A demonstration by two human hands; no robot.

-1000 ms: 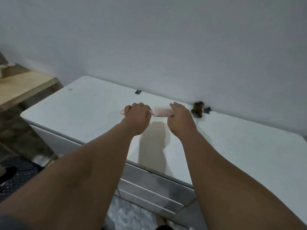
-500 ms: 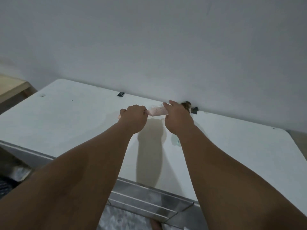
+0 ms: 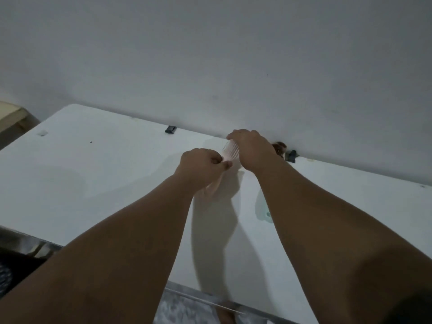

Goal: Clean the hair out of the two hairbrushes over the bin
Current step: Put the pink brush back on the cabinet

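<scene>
Pink hairbrush [image 3: 230,152] is up in the air between both hands, above the back part of the white top [image 3: 112,174], close to the wall [image 3: 210,54]. It runs diagonally, head up and to the right, pale bristles showing in the gap between the hands. Handle end pokes out under the left wrist.

Left hand [image 3: 202,165] – fist closed round the handle, thumb tucked against the fingers. Right hand [image 3: 252,148] – fingers curled over the brush head from above, holding it; most of the head is hidden under the palm. Both forearms are stretched well out and throw a long shadow on the top.

Just behind the right hand, at the wall edge: a brown clump of hair [image 3: 279,146] lying on the top, right beside a dark clip [image 3: 291,155]. A 2nd dark clip [image 3: 171,129] sits further left along the same edge, well apart.

Pale green shape [image 3: 263,210] on the top beside the right forearm, half hidden – can't tell what it is.

Front edge of the top has metal trim [image 3: 205,298]. Wooden furniture [image 3: 12,118] at far left.
</scene>
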